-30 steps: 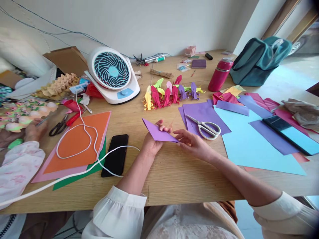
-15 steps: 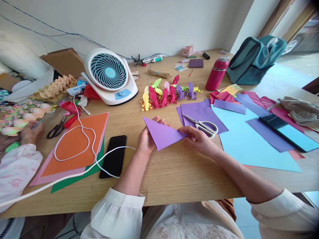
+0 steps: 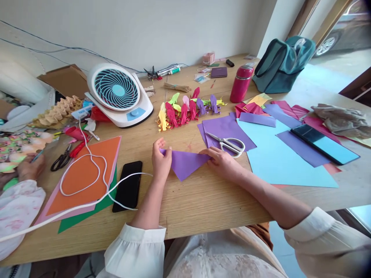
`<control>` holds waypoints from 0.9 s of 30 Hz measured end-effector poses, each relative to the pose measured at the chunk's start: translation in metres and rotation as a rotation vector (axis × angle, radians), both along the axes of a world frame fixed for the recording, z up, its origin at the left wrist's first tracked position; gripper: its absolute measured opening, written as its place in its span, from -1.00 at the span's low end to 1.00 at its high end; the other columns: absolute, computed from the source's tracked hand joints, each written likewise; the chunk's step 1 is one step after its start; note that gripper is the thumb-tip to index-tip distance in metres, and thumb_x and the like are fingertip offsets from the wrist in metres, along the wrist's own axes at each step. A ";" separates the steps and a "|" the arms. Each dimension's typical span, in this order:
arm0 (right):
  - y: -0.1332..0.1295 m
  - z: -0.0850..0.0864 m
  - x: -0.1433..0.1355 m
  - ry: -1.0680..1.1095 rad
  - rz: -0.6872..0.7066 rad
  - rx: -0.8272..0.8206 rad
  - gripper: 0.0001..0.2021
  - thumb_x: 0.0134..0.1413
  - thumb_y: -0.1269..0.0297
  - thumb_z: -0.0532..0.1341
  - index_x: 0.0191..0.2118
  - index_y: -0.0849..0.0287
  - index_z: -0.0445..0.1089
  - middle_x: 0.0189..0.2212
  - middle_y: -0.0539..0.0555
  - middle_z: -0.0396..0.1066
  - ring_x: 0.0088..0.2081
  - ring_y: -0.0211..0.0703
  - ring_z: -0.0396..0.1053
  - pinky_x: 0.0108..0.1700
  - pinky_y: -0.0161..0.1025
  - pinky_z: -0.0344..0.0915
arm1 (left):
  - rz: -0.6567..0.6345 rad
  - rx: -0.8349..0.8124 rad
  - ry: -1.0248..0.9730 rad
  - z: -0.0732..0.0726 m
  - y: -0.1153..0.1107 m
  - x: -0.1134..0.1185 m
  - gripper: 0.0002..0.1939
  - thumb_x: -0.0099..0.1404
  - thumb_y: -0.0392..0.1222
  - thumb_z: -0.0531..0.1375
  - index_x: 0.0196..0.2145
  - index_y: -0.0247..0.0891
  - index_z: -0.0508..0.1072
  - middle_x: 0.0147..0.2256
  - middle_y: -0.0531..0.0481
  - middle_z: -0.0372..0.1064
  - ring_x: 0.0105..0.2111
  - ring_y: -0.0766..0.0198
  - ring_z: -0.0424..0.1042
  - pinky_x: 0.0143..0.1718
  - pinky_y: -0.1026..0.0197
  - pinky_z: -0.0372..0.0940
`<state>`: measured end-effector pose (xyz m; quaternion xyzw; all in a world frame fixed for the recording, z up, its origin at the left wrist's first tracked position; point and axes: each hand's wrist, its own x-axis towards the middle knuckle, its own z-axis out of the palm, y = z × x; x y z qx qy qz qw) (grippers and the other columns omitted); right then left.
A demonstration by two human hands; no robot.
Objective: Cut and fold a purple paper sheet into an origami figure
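Note:
A purple sheet of paper folded into a triangle is held between my two hands above the wooden table, one point facing me. My left hand pinches its left corner between thumb and fingers. At the right corner, my right hand grips the paper with thumb and fingertips. Just behind my right hand lie white-handled scissors, resting on purple paper sheets. Beyond the triangle stands a cluster of small folded paper figures in red, yellow, purple and green.
A black phone, a white cable and orange paper lie left. A fan and red bottle stand behind. Light blue paper lies right, near a teal bag. Another person's hand is far left.
My left hand has shifted from beneath the triangle to its left corner, thumb now on top. The triangle has tilted and its top edge is more level. The view has turned slightly right.

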<state>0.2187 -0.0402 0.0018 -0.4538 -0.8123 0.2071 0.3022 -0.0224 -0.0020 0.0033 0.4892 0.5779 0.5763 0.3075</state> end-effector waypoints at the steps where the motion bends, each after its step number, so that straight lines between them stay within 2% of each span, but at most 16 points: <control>1: 0.000 0.000 0.000 -0.031 0.010 0.002 -0.59 0.09 0.56 0.05 0.03 0.15 0.39 -0.09 0.15 0.44 -0.14 -0.07 0.45 -0.10 -0.18 0.36 | 0.020 0.063 0.092 0.001 -0.002 0.000 -0.50 0.18 -0.35 0.33 0.07 -0.20 0.38 0.11 -0.15 0.35 0.17 0.09 0.29 0.29 0.10 0.06; 3: -0.001 0.000 0.002 -0.099 0.032 0.013 -0.61 0.12 0.55 0.05 0.03 0.18 0.39 -0.09 0.17 0.44 -0.13 -0.05 0.45 -0.09 -0.17 0.34 | 0.027 0.164 0.223 0.004 -0.007 0.000 -0.40 0.16 -0.40 0.34 0.15 -0.18 0.36 0.23 -0.15 0.22 0.30 0.04 0.11 0.37 0.11 -0.12; 5: -0.002 0.001 0.004 -0.159 0.051 0.031 -0.63 0.13 0.54 0.07 0.02 0.20 0.40 -0.12 0.17 0.44 -0.15 -0.05 0.44 -0.11 -0.19 0.33 | -0.053 0.223 0.388 0.009 -0.015 0.001 -0.51 0.24 -0.37 0.28 0.12 -0.19 0.41 0.22 -0.16 0.24 0.30 0.02 0.11 0.39 0.07 -0.12; 7: -0.004 0.001 0.006 -0.202 0.052 0.052 -0.66 0.14 0.53 0.08 0.01 0.20 0.41 -0.15 0.16 0.44 -0.17 -0.07 0.43 -0.14 -0.20 0.31 | -0.250 0.225 0.571 0.012 -0.025 0.004 -0.69 0.35 -0.32 0.17 0.03 -0.20 0.49 0.11 -0.16 0.38 0.20 0.05 0.28 0.33 0.01 0.05; 9: -0.006 0.001 0.010 -0.233 0.036 0.075 -0.68 0.16 0.52 0.09 -0.01 0.21 0.42 -0.18 0.16 0.43 -0.21 -0.08 0.42 -0.17 -0.21 0.30 | -0.499 0.199 0.720 0.011 -0.038 0.009 -0.73 0.41 -0.26 0.09 -0.02 -0.19 0.52 0.02 -0.13 0.48 0.10 0.09 0.40 0.24 -0.03 0.21; 11: -0.010 0.001 0.014 -0.253 0.026 0.102 -0.71 0.19 0.51 0.09 -0.04 0.21 0.43 -0.21 0.15 0.42 -0.23 -0.09 0.40 -0.18 -0.21 0.29 | -0.627 0.194 0.878 0.008 -0.053 0.015 -0.67 0.42 -0.17 0.12 0.09 -0.22 0.45 0.15 -0.15 0.40 0.21 0.06 0.31 0.28 -0.08 0.18; 13: -0.013 0.000 0.018 -0.265 0.031 0.132 -0.75 0.21 0.50 0.09 -0.07 0.21 0.44 -0.22 0.16 0.41 -0.24 -0.10 0.38 -0.19 -0.21 0.28 | -0.707 0.171 1.008 0.006 -0.068 0.021 -0.50 0.41 -0.08 0.15 0.24 -0.28 0.31 0.26 -0.22 0.25 0.28 0.01 0.21 0.30 -0.12 0.15; 15: -0.017 -0.001 0.024 -0.279 0.058 0.162 -0.76 0.24 0.49 0.08 -0.08 0.22 0.43 -0.23 0.17 0.39 -0.25 -0.10 0.36 -0.20 -0.20 0.28 | -0.734 0.145 1.128 0.005 -0.079 0.026 -0.37 0.37 -0.01 0.20 0.30 -0.30 0.23 0.32 -0.26 0.15 0.29 -0.07 0.17 0.28 -0.17 0.15; 17: -0.019 -0.002 0.030 -0.294 0.093 0.199 -0.77 0.28 0.46 0.06 -0.09 0.22 0.44 -0.22 0.18 0.39 -0.24 -0.09 0.35 -0.19 -0.18 0.28 | -0.730 0.119 1.216 0.006 -0.087 0.032 -0.32 0.34 0.05 0.22 0.31 -0.27 0.22 0.32 -0.24 0.15 0.25 -0.12 0.19 0.24 -0.22 0.18; 22: -0.022 -0.007 0.042 -0.295 0.140 0.297 -0.74 0.36 0.40 0.02 -0.12 0.20 0.46 -0.16 0.21 0.40 -0.17 -0.06 0.32 -0.12 -0.13 0.28 | -0.683 0.083 1.280 0.010 -0.095 0.045 -0.35 0.37 0.11 0.16 0.29 -0.27 0.26 0.25 -0.25 0.23 0.10 -0.12 0.24 0.11 -0.23 0.25; 27: -0.022 -0.012 0.045 -0.311 0.184 0.391 -0.76 0.32 0.47 0.06 -0.13 0.22 0.49 -0.20 0.19 0.44 -0.20 -0.09 0.34 -0.20 -0.16 0.25 | -0.605 0.053 1.284 0.005 -0.098 0.053 -0.39 0.37 0.12 0.15 0.26 -0.24 0.31 0.20 -0.25 0.26 0.07 -0.14 0.23 0.06 -0.25 0.26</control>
